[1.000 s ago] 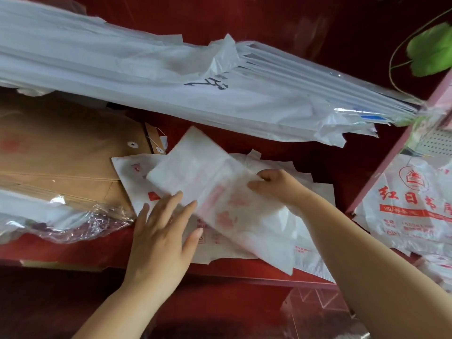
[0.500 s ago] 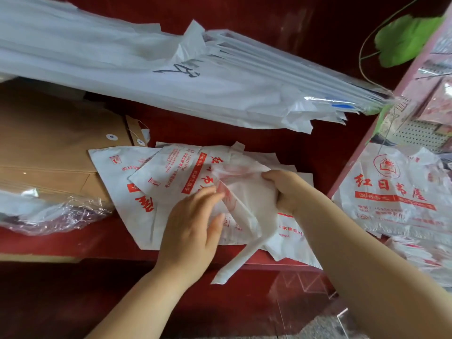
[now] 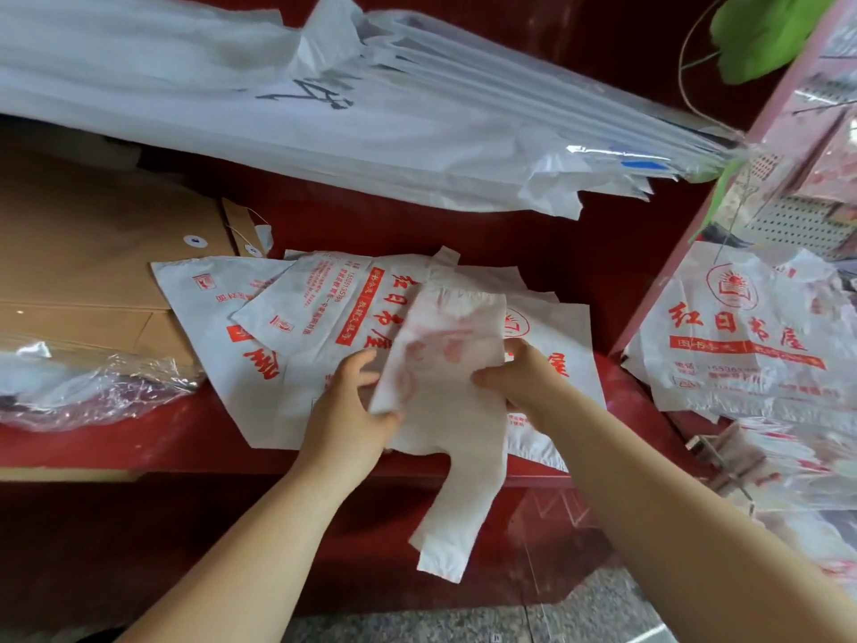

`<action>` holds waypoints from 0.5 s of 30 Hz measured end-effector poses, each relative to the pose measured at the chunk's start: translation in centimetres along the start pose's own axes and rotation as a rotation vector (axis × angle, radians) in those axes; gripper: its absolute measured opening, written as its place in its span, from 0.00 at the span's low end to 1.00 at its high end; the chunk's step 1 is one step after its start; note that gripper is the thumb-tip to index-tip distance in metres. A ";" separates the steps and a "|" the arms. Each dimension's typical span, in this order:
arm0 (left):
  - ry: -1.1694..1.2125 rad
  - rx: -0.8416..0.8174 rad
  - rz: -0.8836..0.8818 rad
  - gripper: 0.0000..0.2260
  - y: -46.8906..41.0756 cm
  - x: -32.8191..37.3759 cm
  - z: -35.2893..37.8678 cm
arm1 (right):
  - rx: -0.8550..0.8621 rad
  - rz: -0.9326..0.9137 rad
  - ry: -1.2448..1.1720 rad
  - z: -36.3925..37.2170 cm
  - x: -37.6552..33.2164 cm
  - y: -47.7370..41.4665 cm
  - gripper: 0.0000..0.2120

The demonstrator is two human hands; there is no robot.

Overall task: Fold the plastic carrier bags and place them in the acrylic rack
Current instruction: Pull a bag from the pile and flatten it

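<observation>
Folded bag [image 3: 445,364], white with faint red print showing through, held in both hands at the front of the red bench [image 3: 116,438]. Narrow and long, upper end lying over the loose pile, lower end past the bench's front edge. One handle loop [image 3: 445,526] hanging free below that edge, touching nothing.

Left hand [image 3: 345,410] at the folded bag's left edge, fingers [image 3: 357,364] curled round it and thumb pressed on the lower left corner: gripping the plastic. Right hand [image 3: 519,378] at the folded bag's right edge, thumb on top and fingers tucked behind: also gripping. Both forearms bare, reaching in from below.

Under the folded bag and spreading left and right of it, a loose pile of flat bags [image 3: 297,317], white with red characters, overlapping at angles, lying on the bench. Left of the folded bag, beyond the pile, a stack of brown envelopes [image 3: 92,271] with string-and-button closures, and crumpled clear wrap [image 3: 92,382] in front of that stack.

Above the folded bag, well apart from it, a long bundle of white sheets [image 3: 324,132] in clear film, slanting down to the right, black handwriting on top. Far up and right of the folded bag, a green leaf [image 3: 760,34]. Right of the folded bag, past a pink upright, more printed bags [image 3: 742,327] with a round red logo. Lower right of the folded bag, a clear acrylic piece [image 3: 716,450], shape hard to make out.
</observation>
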State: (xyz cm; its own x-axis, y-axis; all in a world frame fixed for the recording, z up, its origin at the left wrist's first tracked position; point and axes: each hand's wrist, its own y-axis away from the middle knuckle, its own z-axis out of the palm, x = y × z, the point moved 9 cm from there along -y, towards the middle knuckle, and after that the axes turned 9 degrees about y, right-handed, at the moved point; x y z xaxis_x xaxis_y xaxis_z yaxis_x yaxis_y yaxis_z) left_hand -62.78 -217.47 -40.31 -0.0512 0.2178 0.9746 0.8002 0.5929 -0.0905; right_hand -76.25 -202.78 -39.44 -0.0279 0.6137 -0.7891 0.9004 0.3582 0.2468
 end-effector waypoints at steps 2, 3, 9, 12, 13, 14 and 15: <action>-0.067 0.029 0.062 0.26 0.2 0.7 -0.4 | 0.051 -0.017 0.086 -0.4 0.3 -0.3 0.22; -0.108 0.040 0.096 0.24 0.3 1.1 -0.5 | 0.084 -0.035 0.140 -0.6 0.2 -0.4 0.24; -0.676 -0.146 0.564 0.17 2.3 3.7 2.4 | 0.218 -0.240 0.563 -1.3 -0.5 0.0 0.29; -0.792 -0.455 0.471 0.35 3.2 1.8 5.2 | 0.338 -0.347 0.657 -1.8 -0.3 0.8 0.26; -0.848 -0.471 0.450 0.39 3.3 1.4 5.1 | 0.388 -0.390 0.669 -2.0 -0.3 1.4 0.25; -0.869 -0.484 0.479 0.39 3.5 1.4 5.3 | 0.441 -0.450 0.657 -2.2 -0.3 2.2 0.23; -0.907 -0.535 0.489 0.37 3.8 1.2 5.6 | 0.491 -0.534 0.623 -2.3 -0.3 3.2 0.21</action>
State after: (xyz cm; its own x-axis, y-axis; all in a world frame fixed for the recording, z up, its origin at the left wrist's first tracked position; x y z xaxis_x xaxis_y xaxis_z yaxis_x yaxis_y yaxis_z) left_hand -63.14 -210.59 -40.60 0.0970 0.9372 0.3351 0.9921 -0.0643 -0.1074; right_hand -74.33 -200.17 -37.10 -0.5862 0.7697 -0.2529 0.7797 0.4511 -0.4342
